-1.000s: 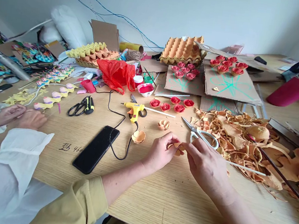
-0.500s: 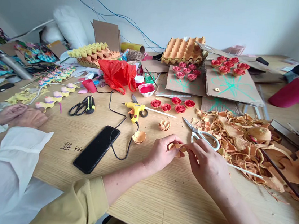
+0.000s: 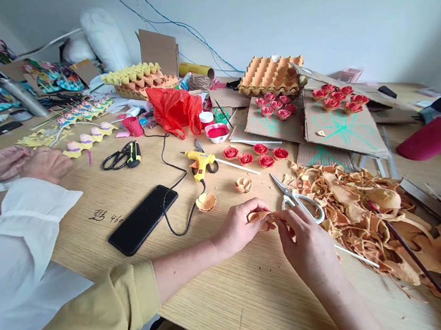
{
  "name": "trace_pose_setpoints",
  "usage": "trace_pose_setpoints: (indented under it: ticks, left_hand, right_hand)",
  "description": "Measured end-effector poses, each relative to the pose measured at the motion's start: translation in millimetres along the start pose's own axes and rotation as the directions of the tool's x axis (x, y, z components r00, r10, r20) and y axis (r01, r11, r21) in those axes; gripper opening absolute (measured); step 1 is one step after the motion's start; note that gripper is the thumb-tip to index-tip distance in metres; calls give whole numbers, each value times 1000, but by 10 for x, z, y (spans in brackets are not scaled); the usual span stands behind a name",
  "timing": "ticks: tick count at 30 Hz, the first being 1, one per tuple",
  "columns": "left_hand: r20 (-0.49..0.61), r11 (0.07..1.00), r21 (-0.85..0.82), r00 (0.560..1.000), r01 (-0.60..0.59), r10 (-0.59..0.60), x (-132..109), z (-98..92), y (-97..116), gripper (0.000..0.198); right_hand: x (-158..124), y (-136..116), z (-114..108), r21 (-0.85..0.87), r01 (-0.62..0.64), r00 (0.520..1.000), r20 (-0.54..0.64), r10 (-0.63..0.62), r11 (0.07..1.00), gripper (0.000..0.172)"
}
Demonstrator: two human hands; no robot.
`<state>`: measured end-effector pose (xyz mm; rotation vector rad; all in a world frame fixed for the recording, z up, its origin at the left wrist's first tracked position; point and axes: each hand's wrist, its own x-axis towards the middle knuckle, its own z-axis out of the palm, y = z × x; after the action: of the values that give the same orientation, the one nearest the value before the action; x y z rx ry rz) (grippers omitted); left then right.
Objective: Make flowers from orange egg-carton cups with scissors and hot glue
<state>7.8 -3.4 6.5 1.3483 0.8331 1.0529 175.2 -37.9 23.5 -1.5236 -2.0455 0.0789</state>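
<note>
Both my hands meet over the wooden table (image 3: pixel 228 300) near its middle. My left hand (image 3: pixel 238 225) and my right hand (image 3: pixel 304 246) pinch a small orange egg-carton piece (image 3: pixel 263 218) between their fingertips; most of it is hidden by the fingers. White-handled scissors (image 3: pixel 299 198) lie just beyond my right hand. Two unpainted carton flowers (image 3: pixel 205 201) (image 3: pixel 243 184) sit in front of my left hand, next to a yellow glue gun (image 3: pixel 200 162).
A black phone (image 3: pixel 143 219) lies at left of my hands. A heap of orange carton scraps (image 3: pixel 360 209) spreads on the right. Red painted flowers (image 3: pixel 261 156), cardboard sheets (image 3: pixel 341 127), egg trays (image 3: pixel 272 72) and a red bag (image 3: pixel 174 108) stand behind. Another person's white sleeve (image 3: pixel 16 225) rests at left.
My hands have stayed together on the carton piece, the fingers shifting slightly. The view has drifted a little; the other person's hands at left moved slightly.
</note>
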Motion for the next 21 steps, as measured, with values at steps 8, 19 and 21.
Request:
trace_pose_setpoints:
  ticks: [8, 19, 21]
  left_hand:
    - [-8, 999, -43, 999, 31, -32, 4, 8, -5, 36]
    - [11, 998, -55, 1000, 30, -29, -10, 1, -18, 39]
    - [5, 997, -61, 999, 47, -47, -8, 1, -26, 41]
  right_hand:
    - [12, -8, -41, -173, 188, 980, -31, -196, 967, 26]
    - [-2, -11, 14, -2, 46, 999, -28, -46, 999, 20]
    - [2, -22, 7, -27, 55, 998, -34, -56, 998, 20]
